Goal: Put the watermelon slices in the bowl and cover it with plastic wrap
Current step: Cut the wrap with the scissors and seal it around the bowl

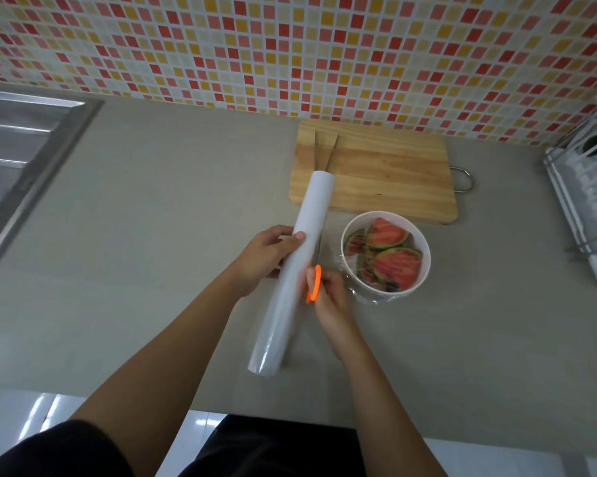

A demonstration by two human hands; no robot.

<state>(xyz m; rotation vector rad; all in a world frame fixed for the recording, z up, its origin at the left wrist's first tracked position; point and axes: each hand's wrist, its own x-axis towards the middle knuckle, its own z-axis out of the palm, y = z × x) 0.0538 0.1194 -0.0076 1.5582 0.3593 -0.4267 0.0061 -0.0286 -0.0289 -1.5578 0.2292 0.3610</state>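
I note the left hand [267, 251] gripping the long white plastic-wrap roll [291, 273] mid-length, the right hand [329, 290] closed on orange-handled scissors [313, 284]; the film looks flimsy and clingy, best held taut near the white round bowl [386, 254].

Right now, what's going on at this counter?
A person is wrapping a white bowl of watermelon slices. The left hand holds the plastic wrap roll above the counter, and the right hand works orange-handled scissors beside the roll. Film already lies over the bowl's near side. A wooden cutting board with tongs sits behind.
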